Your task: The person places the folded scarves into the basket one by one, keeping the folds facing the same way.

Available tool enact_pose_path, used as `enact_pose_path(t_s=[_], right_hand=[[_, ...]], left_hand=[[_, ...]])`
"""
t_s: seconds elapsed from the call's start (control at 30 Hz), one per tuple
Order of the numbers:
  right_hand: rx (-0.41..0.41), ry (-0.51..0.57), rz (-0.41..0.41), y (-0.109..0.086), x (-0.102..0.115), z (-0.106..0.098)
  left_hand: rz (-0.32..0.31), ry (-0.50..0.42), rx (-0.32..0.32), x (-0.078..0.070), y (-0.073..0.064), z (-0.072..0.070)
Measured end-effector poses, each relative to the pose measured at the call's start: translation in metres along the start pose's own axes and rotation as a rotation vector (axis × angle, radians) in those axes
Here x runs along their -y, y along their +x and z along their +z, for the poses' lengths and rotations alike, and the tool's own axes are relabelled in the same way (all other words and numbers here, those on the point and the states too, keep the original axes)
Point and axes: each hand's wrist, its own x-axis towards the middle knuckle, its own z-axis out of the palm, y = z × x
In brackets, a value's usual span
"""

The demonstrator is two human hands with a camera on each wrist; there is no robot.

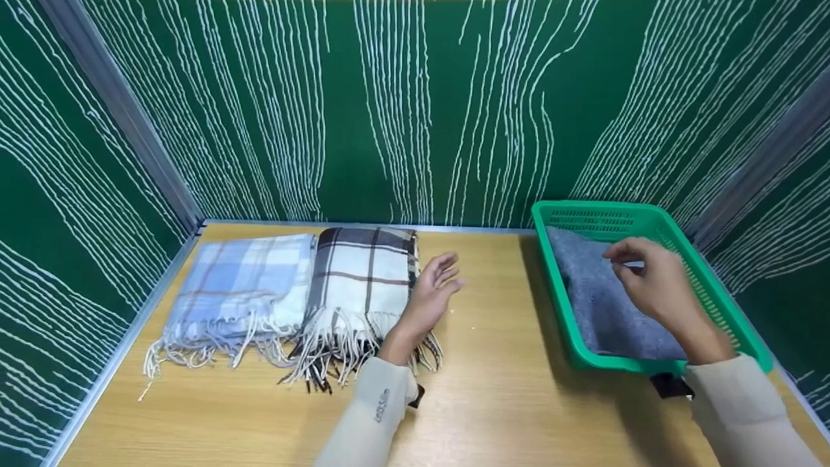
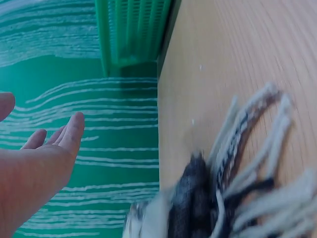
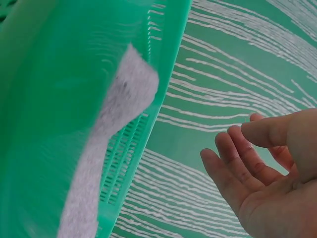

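The grey cloth (image 1: 587,292) lies in the green basket (image 1: 616,363) at the right of the tabletop (image 1: 493,324), spread over much of the basket's floor. The right hand (image 1: 658,279) hangs above it, fingers loosely bent, thumb near the forefinger with a gap between, holding nothing. The left hand (image 1: 431,292) hovers by the right edge of the black-and-white plaid cloth (image 1: 366,272), its fingers half curled and parted, with nothing in them either.

That plaid cloth and the pale-blue plaid cloth (image 1: 243,279) lie folded flat and side by side, fringes towards the person, probably so that the folds hold and the loose strands hang clear of the layers. The basket's raised walls seem to serve as a border for the grey cloth, and its place along the right side, beneath the right arm, looks chosen for easy reach.

The head view alone shows the whole layout, but it sets the right hand over the cloth without making the height plain. The right wrist view shows that hand against the wall (image 3: 163,141), apart from the fabric, and a corner of the grey cloth standing up against the perforated side. The left wrist view shows bare air between the left hand and the fringe (image 2: 233,144), where the head view overlaps them.
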Motion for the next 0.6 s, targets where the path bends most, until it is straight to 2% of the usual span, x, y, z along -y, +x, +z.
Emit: enact_pose_path(t_s=[0.27, 0.6], right_hand=[[-0.011, -0.004, -0.029, -0.001, 0.019, 0.013], [-0.026, 0.07, -0.051, -0.006, 0.044, 0.034]], left_hand=[[0.001, -0.001, -0.03, -0.001, -0.016, -0.02], [0.005, 0.022, -0.086, -0.005, -0.032, -0.042]])
